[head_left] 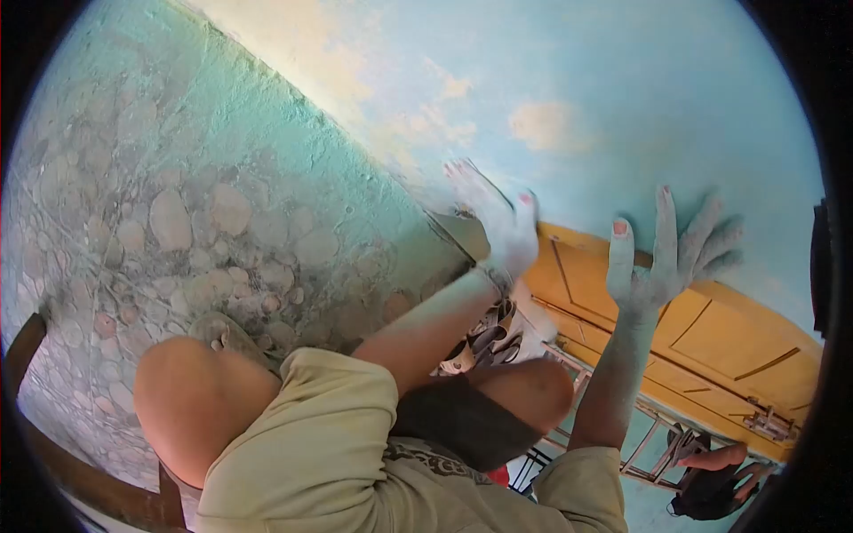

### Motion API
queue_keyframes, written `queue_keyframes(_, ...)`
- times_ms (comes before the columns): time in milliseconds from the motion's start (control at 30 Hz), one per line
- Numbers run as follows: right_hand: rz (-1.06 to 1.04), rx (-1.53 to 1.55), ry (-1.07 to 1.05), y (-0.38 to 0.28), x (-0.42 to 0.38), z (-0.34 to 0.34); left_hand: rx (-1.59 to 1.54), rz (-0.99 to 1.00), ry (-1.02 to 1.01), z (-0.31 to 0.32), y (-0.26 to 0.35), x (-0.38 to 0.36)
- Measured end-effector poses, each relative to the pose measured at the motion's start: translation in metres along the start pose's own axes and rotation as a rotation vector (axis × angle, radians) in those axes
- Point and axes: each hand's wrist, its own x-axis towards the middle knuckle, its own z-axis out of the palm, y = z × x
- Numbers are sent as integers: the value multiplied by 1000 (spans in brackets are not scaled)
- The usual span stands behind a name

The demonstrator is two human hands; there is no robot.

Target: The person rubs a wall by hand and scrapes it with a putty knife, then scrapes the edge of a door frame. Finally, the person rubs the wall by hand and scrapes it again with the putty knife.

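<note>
My left hand (502, 222) is up against the pale blue painted wall (640, 98), near the corner line where it meets the rough green wall. Its fingers are stretched out and whitish dust coats the hand and wrist. To the right, my right hand (671, 253) is raised with fingers spread and palm toward the blue surface, just over the top of the yellow wooden shutters (711, 329). Pale dust covers this hand and forearm too. Neither hand shows anything held. Cream-coloured patches (551, 124) show on the blue paint above the hands.
A rough green wall (293, 133) runs down to a speckled, stained surface (178, 231) on the left. Curved brown wooden bars (98, 484) frame the lower left. Beneath my right arm is a metal rail (653, 426). Another person in dark clothing (706, 484) is at lower right.
</note>
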Motion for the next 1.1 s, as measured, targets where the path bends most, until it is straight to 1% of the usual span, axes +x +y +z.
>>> queue_keyframes(33,8,31,-32,1,-2,-5,-66,69,-47,-6,-1,-2)
queue_keyframes(100,32,92,-94,4,-4,-16,204,-44,-30,-15,-11,33)
queue_keyframes(133,32,144,-66,6,-5,-19,387,-16,32,-24,-18,63)
queue_keyframes(167,29,197,-34,6,-5,-20,96,15,180,-25,-24,93)
queue_keyframes(233,21,282,16,7,-7,-19,54,7,219,-43,-46,146)
queue_keyframes(267,16,315,29,8,-10,-20,38,2,238,-48,-53,153)
queue_keyframes(367,20,357,45,9,-23,-12,-86,79,180,-40,-59,115)
queue_keyframes(433,50,366,69,2,-28,-6,-88,30,214,-11,-69,50)
queue_keyframes(500,77,383,126,-13,-28,4,105,-103,218,13,-84,-5)
queue_keyframes(533,72,363,119,-19,-29,9,-211,-24,99,10,-74,-26)
queue_keyframes(567,64,413,92,-22,-30,13,-120,-28,119,8,-73,-15)
queue_keyframes(633,43,523,36,-28,-33,19,70,-41,169,-7,-82,33)
queue_keyframes(667,11,599,1,-31,-36,20,-62,72,150,-21,-99,72)
queue_keyframes(733,-53,720,-40,-32,-47,30,-192,147,128,-51,-119,135)
queue_keyframes(767,-84,773,-60,-31,-51,34,-166,150,136,-55,-116,136)
queue_keyframes(800,-115,810,-35,-30,-51,34,-141,153,144,-58,-113,137)
queue_keyframes(867,-175,920,14,-29,-52,43,-39,245,190,-39,-102,97)
queue_keyframes(933,-223,1095,91,-34,-54,47,150,98,127,-21,-105,39)
queue_keyframes(967,-246,1209,149,-38,-54,47,203,101,92,-15,-110,11)
queue_keyframes(1000,-259,1262,151,-38,-52,38,251,130,63,-17,-120,2)
queue_keyframes(1033,-318,1251,271,-37,-48,52,298,162,34,-18,-129,-8)
queue_keyframes(1100,-424,1201,519,-33,-41,81,376,302,-18,-25,-158,5)
